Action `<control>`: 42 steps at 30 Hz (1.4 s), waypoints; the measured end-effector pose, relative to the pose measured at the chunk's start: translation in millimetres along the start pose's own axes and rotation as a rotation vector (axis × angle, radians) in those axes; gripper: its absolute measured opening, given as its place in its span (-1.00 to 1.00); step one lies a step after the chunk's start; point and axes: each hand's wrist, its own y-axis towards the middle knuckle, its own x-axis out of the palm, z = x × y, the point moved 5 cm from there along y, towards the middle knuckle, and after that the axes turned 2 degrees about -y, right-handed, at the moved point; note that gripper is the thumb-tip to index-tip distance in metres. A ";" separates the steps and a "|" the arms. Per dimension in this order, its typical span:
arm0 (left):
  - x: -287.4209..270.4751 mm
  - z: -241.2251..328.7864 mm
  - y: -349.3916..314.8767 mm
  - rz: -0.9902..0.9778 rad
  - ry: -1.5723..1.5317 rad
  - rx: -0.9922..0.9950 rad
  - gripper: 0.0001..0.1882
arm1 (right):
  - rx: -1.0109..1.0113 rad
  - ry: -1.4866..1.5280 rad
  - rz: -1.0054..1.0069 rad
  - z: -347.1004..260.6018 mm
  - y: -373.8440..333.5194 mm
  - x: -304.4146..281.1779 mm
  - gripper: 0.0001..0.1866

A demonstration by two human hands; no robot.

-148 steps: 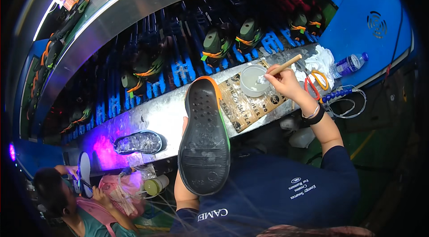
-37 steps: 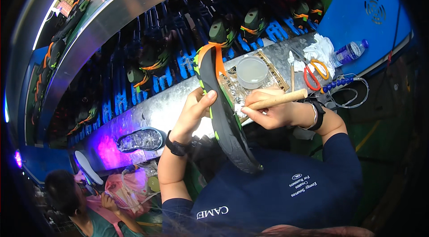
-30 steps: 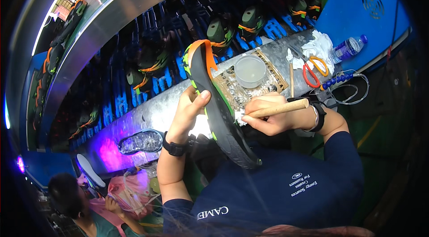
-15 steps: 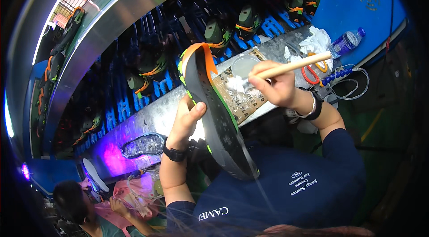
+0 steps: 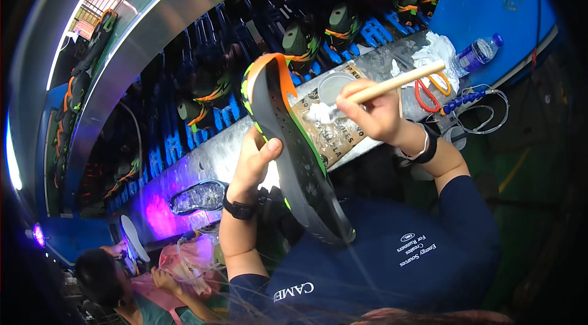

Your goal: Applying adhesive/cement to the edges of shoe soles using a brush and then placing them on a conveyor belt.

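My left hand (image 5: 252, 162) grips a shoe sole (image 5: 295, 169) by its edge, thumb on the near side. The sole is long and black, with an orange upper end and bright green along its rim; it stands tilted, its lower end by my shirt. In my right hand (image 5: 375, 113) is a brush (image 5: 407, 78) with a pale wooden handle, fingers closed round it. Its bristle end points at the sole's inner side, beside a white clump (image 5: 321, 113) over brown printed cardboard (image 5: 335, 144). Bristle contact with the sole cannot be made out. A round shallow cup (image 5: 332, 84) sits behind the brush.
A metal ledge (image 5: 211, 156) carries a clear-wrapped sole (image 5: 197, 197), white rags (image 5: 436, 52), orange-handled scissors (image 5: 427, 97) and a bottle (image 5: 479, 54). Behind it, shoes (image 5: 300, 40) hang on blue racks. Another person (image 5: 101, 279) holds a white sole (image 5: 133, 238) at lower left.
My right hand and the brush have shifted slightly left, and the brush handle tilts a little differently. My left hand and the sole have barely moved. The other person's white sole has turned slightly.
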 end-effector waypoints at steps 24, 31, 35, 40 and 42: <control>0.3 1.9 -5.3 -0.085 -0.010 -0.054 -0.27 | -0.047 0.039 0.134 3.3 13.2 5.3 -0.95; 2.6 6.7 -5.8 -0.073 -0.043 -0.042 -0.25 | -0.155 -0.058 0.119 11.2 14.9 9.4 -0.98; -0.3 3.1 -5.2 -0.060 -0.028 -0.055 -0.26 | -0.128 0.004 0.138 8.2 16.7 18.1 -0.97; -2.0 2.5 -2.8 -0.052 -0.038 -0.064 -0.27 | -0.151 0.002 0.074 11.3 11.8 19.9 -0.96; -3.6 2.7 -3.3 -0.040 -0.020 -0.048 -0.26 | -0.070 -0.016 0.005 7.5 4.8 21.3 -0.97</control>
